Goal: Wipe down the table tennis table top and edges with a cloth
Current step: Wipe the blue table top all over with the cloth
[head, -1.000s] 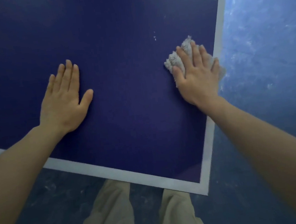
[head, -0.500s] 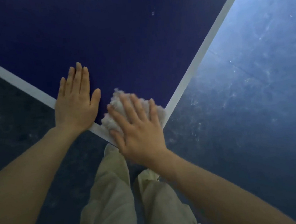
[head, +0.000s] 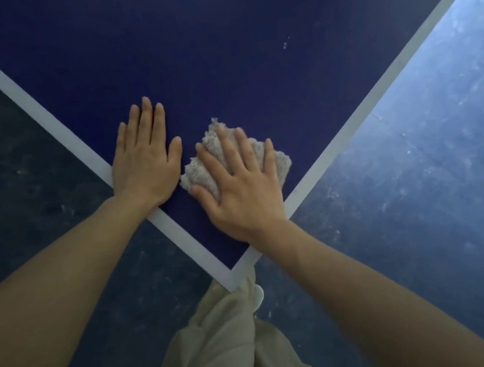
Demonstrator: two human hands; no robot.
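No readable text, labels, brands or numbers anywhere in view.

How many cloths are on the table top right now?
1. The cloth lies near the table corner, pressed flat under the right hand. The left hand beside it shows none; more may lie out of view.

head cam | looks fwd+down | close over table corner [head: 230, 280]
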